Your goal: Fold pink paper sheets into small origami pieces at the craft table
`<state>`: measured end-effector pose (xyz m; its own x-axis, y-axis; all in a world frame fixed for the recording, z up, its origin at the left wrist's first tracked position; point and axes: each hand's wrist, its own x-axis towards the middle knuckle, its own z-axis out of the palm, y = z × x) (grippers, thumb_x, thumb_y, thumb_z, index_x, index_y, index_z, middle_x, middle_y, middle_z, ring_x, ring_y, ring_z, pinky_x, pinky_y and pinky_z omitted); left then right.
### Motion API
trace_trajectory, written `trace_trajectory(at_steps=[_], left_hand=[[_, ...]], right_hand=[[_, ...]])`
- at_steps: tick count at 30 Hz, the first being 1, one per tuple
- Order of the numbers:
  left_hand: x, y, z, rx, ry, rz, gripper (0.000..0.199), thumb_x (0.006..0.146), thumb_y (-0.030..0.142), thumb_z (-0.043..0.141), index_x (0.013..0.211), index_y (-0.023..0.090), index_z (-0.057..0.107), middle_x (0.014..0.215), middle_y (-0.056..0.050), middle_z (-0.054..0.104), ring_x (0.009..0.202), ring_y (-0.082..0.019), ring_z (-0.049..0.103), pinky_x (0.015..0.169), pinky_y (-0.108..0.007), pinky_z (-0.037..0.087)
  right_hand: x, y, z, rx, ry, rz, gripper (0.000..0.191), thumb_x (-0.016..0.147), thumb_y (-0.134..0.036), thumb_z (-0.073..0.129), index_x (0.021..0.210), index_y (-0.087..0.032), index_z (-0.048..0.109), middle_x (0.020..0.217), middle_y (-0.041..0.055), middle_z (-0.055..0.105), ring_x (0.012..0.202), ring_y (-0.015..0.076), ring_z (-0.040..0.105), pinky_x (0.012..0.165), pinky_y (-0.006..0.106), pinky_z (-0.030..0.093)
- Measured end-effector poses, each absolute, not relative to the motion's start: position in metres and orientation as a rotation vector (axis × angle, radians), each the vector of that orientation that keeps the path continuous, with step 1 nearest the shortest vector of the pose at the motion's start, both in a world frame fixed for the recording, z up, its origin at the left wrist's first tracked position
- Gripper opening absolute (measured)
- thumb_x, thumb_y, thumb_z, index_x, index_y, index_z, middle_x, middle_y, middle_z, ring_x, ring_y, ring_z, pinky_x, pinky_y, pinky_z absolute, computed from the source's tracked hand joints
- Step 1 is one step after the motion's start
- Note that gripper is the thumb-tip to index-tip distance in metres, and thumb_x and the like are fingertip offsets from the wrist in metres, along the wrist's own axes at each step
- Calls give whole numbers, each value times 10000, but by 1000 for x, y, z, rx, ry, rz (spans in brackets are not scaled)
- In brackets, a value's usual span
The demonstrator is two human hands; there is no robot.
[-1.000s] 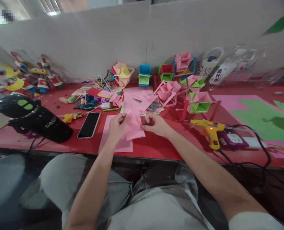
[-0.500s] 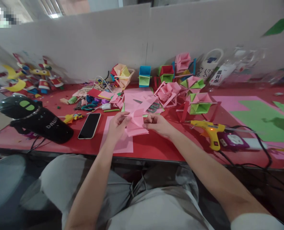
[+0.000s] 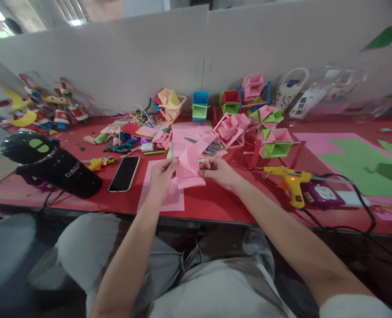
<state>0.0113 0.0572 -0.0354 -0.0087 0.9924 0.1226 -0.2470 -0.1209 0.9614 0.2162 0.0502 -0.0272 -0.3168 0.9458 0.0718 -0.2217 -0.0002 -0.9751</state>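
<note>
Head view: near front edge of bench (image 3: 224,201), your left grip (image 3: 162,174) and right grip (image 3: 217,173) pinch folded pink paper (image 3: 187,173) from opposite sides, likely steadying its layers.

1. My left fingers (image 3: 169,164) pinch the left edge of a folded pink paper (image 3: 188,171).
2. My right fingers (image 3: 212,166) grip its right edge.
3. A phone (image 3: 124,174) lies left on the red counter (image 3: 212,204), a yellow glue gun (image 3: 287,173) right.

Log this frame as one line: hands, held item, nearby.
left hand: pinching folded pink paper | right hand: at its right edge | nearby: phone to left, yellow glue gun to right
</note>
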Motion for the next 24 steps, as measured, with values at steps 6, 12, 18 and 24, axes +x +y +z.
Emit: trace_trajectory(at_steps=[6, 12, 18, 24], left_hand=[[14, 52, -31, 1231, 1081, 1519, 327, 794, 390, 727, 1034, 170, 758, 885, -59, 720, 726, -124, 606, 634, -219, 486], [15, 49, -27, 1350, 1157, 1515, 331, 845, 421, 673, 1024, 155, 753, 837, -56, 718, 639, -103, 569, 566, -201, 438], [16, 51, -29, 1360, 965, 1429, 420, 716, 417, 809, 1032, 151, 737, 902, -71, 738, 800, -155, 658, 737, -249, 514], [17, 48, -27, 1321, 1071, 1485, 355, 677, 421, 829, 880, 140, 752, 786, -46, 728, 703, -138, 634, 672, -240, 494]], right_hand=[[215, 50, -28, -831, -1331, 1466, 456, 656, -265, 813, 671, -213, 360, 633, -79, 492, 622, 95, 521, 637, 260, 420], [215, 50, -28, -808, -1304, 1487, 457, 663, -241, 808, 668, -211, 352, 620, -81, 486, 591, 86, 495, 602, 251, 396], [217, 48, -24, -830, -1206, 1586, 458, 625, -206, 821, 649, -210, 364, 626, -71, 526, 576, 83, 508, 572, 245, 400], [217, 50, -29, -816, -1264, 1575, 440, 649, -203, 810, 659, -207, 370, 659, -65, 564, 604, 85, 540, 612, 252, 431]])
